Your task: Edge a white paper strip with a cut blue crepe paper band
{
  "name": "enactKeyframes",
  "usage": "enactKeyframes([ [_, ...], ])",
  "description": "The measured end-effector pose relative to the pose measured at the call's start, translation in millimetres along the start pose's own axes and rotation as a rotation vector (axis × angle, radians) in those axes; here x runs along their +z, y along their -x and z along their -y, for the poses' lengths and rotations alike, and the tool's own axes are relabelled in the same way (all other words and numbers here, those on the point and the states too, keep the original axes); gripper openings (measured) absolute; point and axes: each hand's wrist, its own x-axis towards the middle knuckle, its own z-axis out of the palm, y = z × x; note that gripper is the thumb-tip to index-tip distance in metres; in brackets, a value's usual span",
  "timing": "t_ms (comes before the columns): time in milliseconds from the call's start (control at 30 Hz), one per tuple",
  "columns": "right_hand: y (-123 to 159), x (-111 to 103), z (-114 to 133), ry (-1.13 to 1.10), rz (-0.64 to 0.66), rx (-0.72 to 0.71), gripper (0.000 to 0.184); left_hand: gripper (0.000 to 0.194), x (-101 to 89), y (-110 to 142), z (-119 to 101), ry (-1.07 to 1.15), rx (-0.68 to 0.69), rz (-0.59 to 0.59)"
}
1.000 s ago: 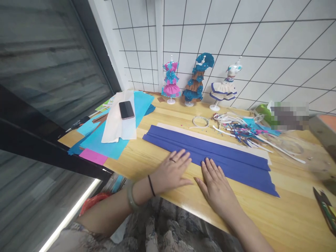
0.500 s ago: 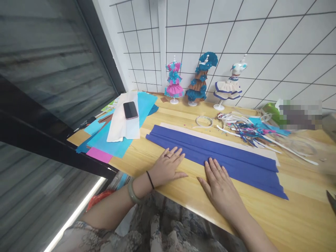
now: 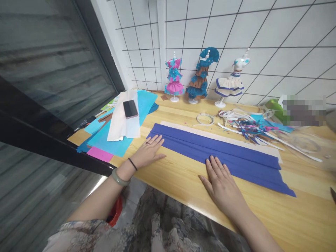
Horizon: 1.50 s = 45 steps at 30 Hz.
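Observation:
A long strip of dark blue crepe paper (image 3: 217, 154) with lengthwise folds lies across the wooden table. Behind it, a pale cream paper strip (image 3: 265, 149) shows along its far edge. My left hand (image 3: 149, 152) rests flat with fingers spread, its fingertips on the near edge of the blue paper at the left end. Further right, my right hand (image 3: 220, 187) lies palm down, its fingers stretched onto the near edge around the middle. Neither hand grips anything.
Coloured paper sheets (image 3: 123, 147) with a phone (image 3: 130, 109) on top lie at left. Three small dress forms (image 3: 174, 78) stand by the tiled wall. A coiled white strip (image 3: 205, 119) and a heap of paper scraps (image 3: 252, 127) lie behind the strips. A dark blade tip (image 3: 333, 193) shows at right.
My left hand has slid left along the blue paper to its left end. The right hand stays at about the same spot on the paper. The view has shifted slightly.

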Motion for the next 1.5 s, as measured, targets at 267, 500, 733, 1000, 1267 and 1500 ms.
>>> enactKeyframes([
  [267, -1.7, -3.6, 2.1, -0.029, 0.033, 0.025, 0.064, 0.072, 5.6, 2.3, 23.4, -0.04, -0.014, -0.008],
  [500, -3.8, -7.3, 4.3, -0.034, 0.037, 0.04, 0.061, 0.076, -4.9, -14.3, -48.6, -0.075, 0.145, -0.099],
  [733, -6.6, -14.0, 5.2, -0.062, 0.092, 0.048, 0.062, 0.068, 8.9, -36.2, -116.7, 0.006, 0.288, -0.098],
  [1000, 6.1, -28.3, -9.2, -0.094, 0.169, 0.189, 0.065, 0.065, 11.6, -40.4, -114.6, -0.001, 0.287, -0.071],
  [1267, 63.2, -39.7, -68.0, -0.005, 0.172, 0.412, 0.069, 0.065, 11.1, -42.7, -115.5, -0.061, 0.308, -0.052],
  [1500, 89.3, -37.5, -99.8, 0.083, 0.153, 0.489, 0.067, 0.064, 9.3, -43.1, -115.3, -0.066, 0.308, -0.048],
])
